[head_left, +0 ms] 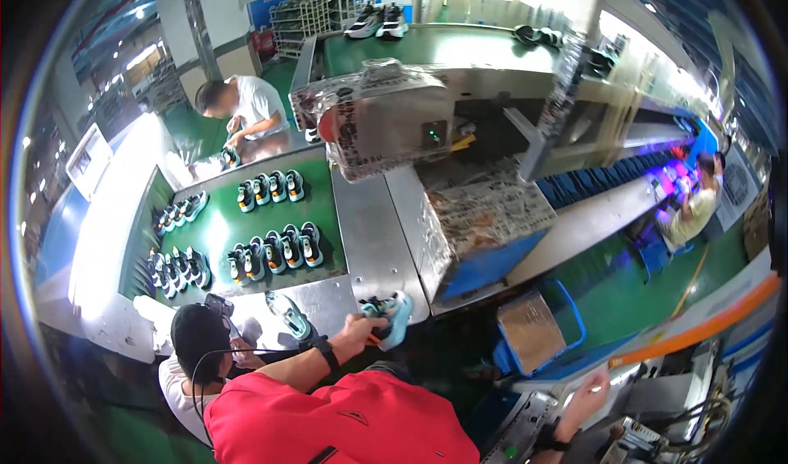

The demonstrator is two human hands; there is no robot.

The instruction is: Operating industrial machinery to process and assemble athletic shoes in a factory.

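My left hand [359, 334], with a black band at its wrist, is closed around a sneaker [400, 320]. The shoe is dark on top with a pale blue sole and an orange patch, held over the metal table edge [373, 279]. To its left, another pale sneaker [289, 314] lies by the table's near edge, beside a seated co-worker [197, 345]. Stretched out at the lower right, my right hand [588, 395] hovers near a machine [648, 406]. Its fingers are blurred, and I cannot see anything in them.
Rows of sneakers [275, 250] stand on a green conveyor belt [213, 234]. A wrapped control box [390, 119] juts over the metal surface. Right of centre are a blue-framed stool [529, 333] and a long line with another worker [694, 209]. A person in white [258, 107] works across the belt.
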